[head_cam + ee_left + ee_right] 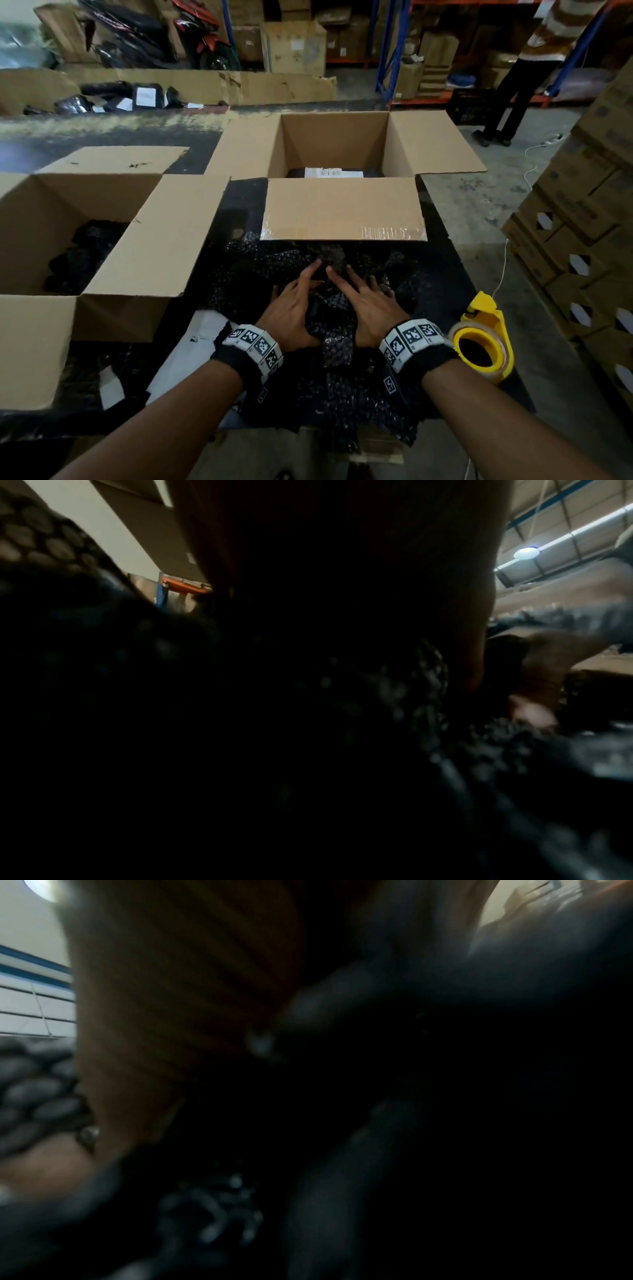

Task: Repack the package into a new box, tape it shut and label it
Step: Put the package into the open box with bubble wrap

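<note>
A bundle wrapped in black bubble wrap (334, 305) lies on the table just in front of me. My left hand (294, 301) and my right hand (368, 301) lie on it side by side, fingers straight and spread, pressing down. Beyond it stands an open cardboard box (342, 209), its near flap down toward the bundle, with a black parcel bearing a white label (334, 173) inside. A yellow tape dispenser (483, 337) sits right of my right wrist. Both wrist views are dark and blurred, showing palm and bubble wrap (428, 674) close up.
A second open cardboard box (78, 219) with dark wrapped items stands at the left. A white mailer (191, 346) lies under my left wrist. Stacked cartons (582, 240) line the right side. A person (527, 68) stands by blue shelving at the far right.
</note>
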`<move>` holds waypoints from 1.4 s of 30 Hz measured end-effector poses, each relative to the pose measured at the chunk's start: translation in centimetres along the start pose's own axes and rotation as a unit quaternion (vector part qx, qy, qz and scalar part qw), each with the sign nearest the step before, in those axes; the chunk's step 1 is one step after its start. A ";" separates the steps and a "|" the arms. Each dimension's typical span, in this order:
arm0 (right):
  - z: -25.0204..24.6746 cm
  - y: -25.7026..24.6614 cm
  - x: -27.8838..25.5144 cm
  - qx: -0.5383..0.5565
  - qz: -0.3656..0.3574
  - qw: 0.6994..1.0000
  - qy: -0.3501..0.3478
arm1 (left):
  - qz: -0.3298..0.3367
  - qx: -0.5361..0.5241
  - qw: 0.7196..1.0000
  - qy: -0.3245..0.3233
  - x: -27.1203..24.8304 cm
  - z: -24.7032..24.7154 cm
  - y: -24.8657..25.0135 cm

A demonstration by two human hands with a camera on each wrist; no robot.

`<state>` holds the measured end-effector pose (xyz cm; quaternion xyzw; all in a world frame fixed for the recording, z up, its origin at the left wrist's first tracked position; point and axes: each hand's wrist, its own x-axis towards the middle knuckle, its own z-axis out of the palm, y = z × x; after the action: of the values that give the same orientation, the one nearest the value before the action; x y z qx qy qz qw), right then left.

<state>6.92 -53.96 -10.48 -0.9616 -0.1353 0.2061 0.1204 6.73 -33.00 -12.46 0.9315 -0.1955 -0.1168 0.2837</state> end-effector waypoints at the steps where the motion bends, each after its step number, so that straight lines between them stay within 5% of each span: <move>1: -0.1 -0.1 0.2 0.001 0.000 1.000 -0.003 | -0.001 0.009 1.000 -0.008 0.1 0.0 -0.1; 5: 0.2 -0.2 0.9 0.009 -0.005 1.000 0.020 | 0.001 0.083 0.996 -0.036 0.9 0.5 -0.3; 11: -0.4 -0.7 0.6 0.022 -0.012 0.996 0.090 | -0.010 0.080 0.996 0.032 0.9 1.5 -1.1; 17: -0.5 -1.8 0.2 0.025 -0.003 0.994 0.109 | -0.078 0.101 0.991 -0.035 0.9 1.0 0.5; 32: -0.9 -3.4 -1.7 0.053 -0.039 0.946 0.318 | 0.034 0.044 0.983 0.173 -1.6 -3.7 2.7; 42: -7.4 -6.1 -3.3 0.075 -0.105 0.888 0.442 | 0.142 0.029 0.945 0.294 -2.2 -10.9 6.0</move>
<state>5.93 -50.58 -0.94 -0.9216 -0.1527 -0.2443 0.2602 6.56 -31.40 0.05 0.8950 -0.2366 0.2091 0.3150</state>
